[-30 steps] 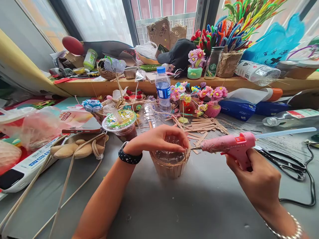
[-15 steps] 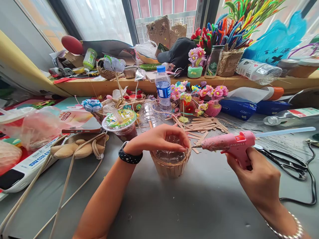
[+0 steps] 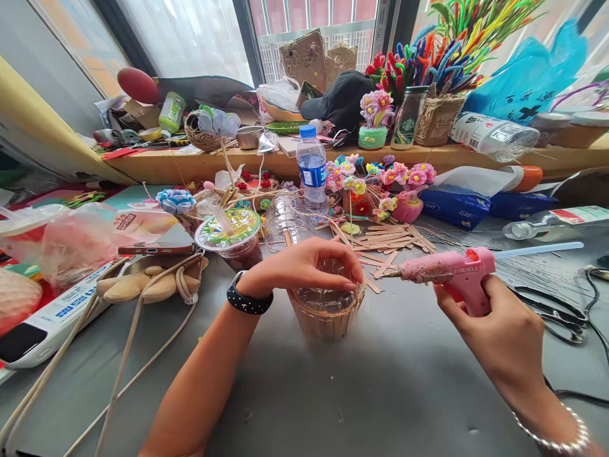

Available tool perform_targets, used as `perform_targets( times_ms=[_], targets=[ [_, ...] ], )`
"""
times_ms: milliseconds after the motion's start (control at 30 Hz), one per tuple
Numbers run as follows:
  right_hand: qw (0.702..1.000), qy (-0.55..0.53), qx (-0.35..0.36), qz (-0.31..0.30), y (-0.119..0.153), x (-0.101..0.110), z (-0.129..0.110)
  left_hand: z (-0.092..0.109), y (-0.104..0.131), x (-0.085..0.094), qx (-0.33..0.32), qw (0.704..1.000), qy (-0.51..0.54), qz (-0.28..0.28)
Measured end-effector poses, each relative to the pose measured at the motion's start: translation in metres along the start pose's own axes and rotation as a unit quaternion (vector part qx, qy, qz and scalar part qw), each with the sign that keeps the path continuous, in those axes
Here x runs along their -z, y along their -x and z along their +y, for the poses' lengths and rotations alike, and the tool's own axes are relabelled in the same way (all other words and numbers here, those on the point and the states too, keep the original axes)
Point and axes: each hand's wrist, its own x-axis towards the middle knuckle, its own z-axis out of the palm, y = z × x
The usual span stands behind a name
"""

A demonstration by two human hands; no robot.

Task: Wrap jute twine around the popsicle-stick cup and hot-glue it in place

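A clear plastic cup (image 3: 326,320) covered outside with flat wooden sticks stands upright on the grey table; a tan cord-like band runs along its rim. My left hand (image 3: 328,263) reaches over it, thumb and fingers pinched together at the right side of the rim. Whether a thin strand is also between the fingertips is too small to tell. My right hand (image 3: 499,330) grips a pink hot glue gun (image 3: 457,273) by its handle, index finger at the trigger. A long glue stick (image 3: 537,251) pokes from the gun's back. Its nozzle points left, a short gap from the cup.
Loose wooden sticks (image 3: 394,238) lie behind the cup. A lidded drink cup (image 3: 231,238) and a water bottle (image 3: 311,171) stand behind to the left. Scissors (image 3: 552,311) and a black cable (image 3: 583,398) are at right, a phone (image 3: 157,249) on a pouch at left.
My right hand has drawn the glue gun to the right, widening the gap between nozzle and cup. My left hand stays at the rim.
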Motion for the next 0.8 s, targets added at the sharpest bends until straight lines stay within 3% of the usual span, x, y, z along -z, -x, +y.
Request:
perform_targets(
  times_ms=[133,233,500,800],
  targets=[
    [0.997,0.044,0.044,0.044,-0.014,-0.002,0.019,-0.001,0.0,0.0,-0.008,1.0,-0.008,0.0],
    [0.996,0.077,0.04,0.028,-0.023,-0.004,0.039,-0.001,0.0,0.0,-0.019,0.999,-0.026,0.002],
    [0.977,0.042,-0.04,-0.203,-0.039,-0.01,0.074,-0.002,-0.001,-0.003,-0.031,0.998,-0.048,0.022],
    [0.94,0.105,-0.033,-0.324,-0.04,0.001,0.065,0.006,0.001,-0.008,-0.055,0.991,-0.109,0.049]
  ],
)
